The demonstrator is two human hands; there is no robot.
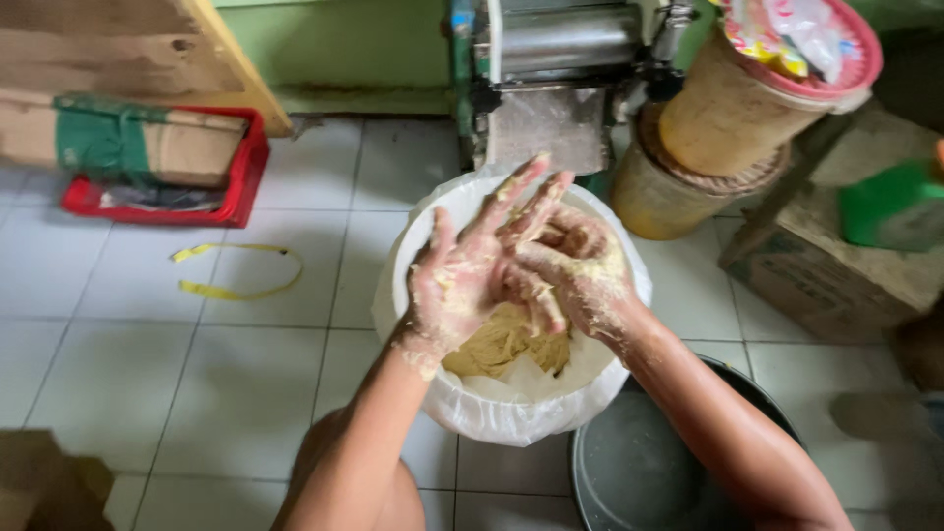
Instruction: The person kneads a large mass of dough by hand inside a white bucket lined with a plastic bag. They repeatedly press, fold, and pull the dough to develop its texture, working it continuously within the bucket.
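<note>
Far left of the frame you've got a red crate [231, 187] on the tiled floor [128, 364], with a cardboard box wrapped in green tape [118, 138] sitting in it, and a wooden board [128, 49] leaning above that. Just right and lower there's a loop of yellow strap [236, 273] lying loose on the tiles.

Top centre is a metal roller machine [560, 69], right behind the white plastic-lined bucket [511, 413] that takes up the middle. The pale yellow dough [506, 344] sits down inside that bucket, directly under your hands.

Your left hand [467, 275] is spread wide, fingers fanned toward the machine, caked in crumbly dough but not gripping anything. Your right hand [580, 270] is loosely curled with its fingers pressed against the left hand's fingers and palm, also coated. Can't tell if there's a lump pinched between them. Both hover above the bucket, touching each other, clear of the dough mass.

Bottom right, a dark round metal basin [639, 472] sits just beside the bucket, partly under your right forearm. Upper right there are stacked tan tubs [718, 128] with a pink lid [855, 59], then a cardboard carton [836, 265] with something green [885, 202] on top.
</note>
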